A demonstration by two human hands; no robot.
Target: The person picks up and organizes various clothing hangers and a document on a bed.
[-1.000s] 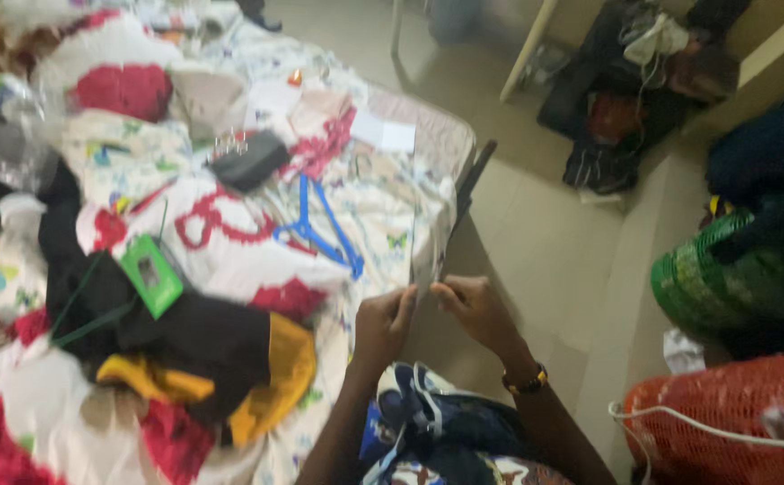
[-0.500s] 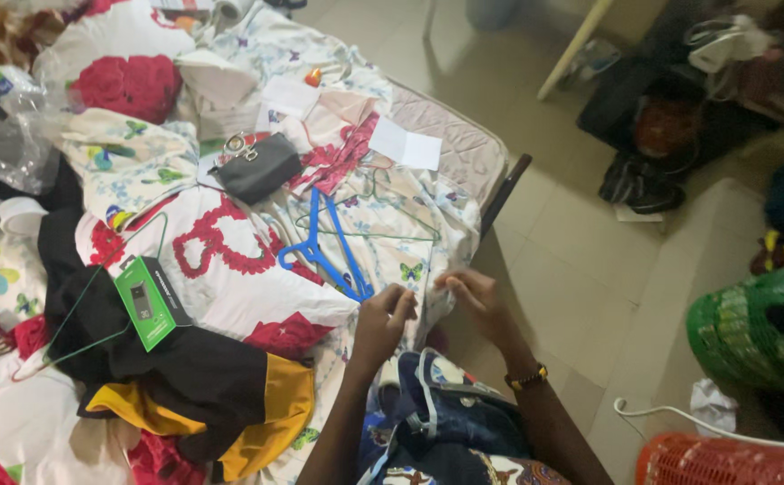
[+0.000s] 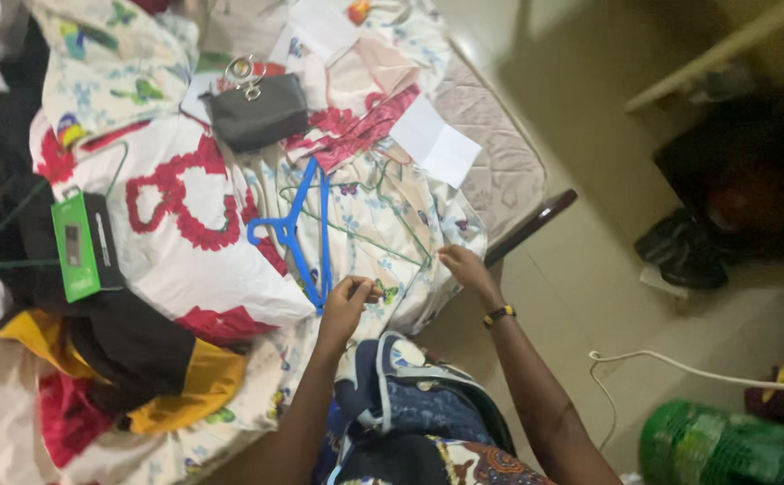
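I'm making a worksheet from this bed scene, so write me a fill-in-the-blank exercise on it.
1. The plastic hanger beside the left hand is ____ in colour.
2. The bracelet sits on the ____ wrist.
3. The small box lying on the black garment is ____.
4. The dark pouch has a metal ____ at its top.

Missing words: blue; right; green; ring

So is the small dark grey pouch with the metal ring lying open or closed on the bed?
Cannot tell. The dark grey pouch lies flat on the bed; no opening or contents show.
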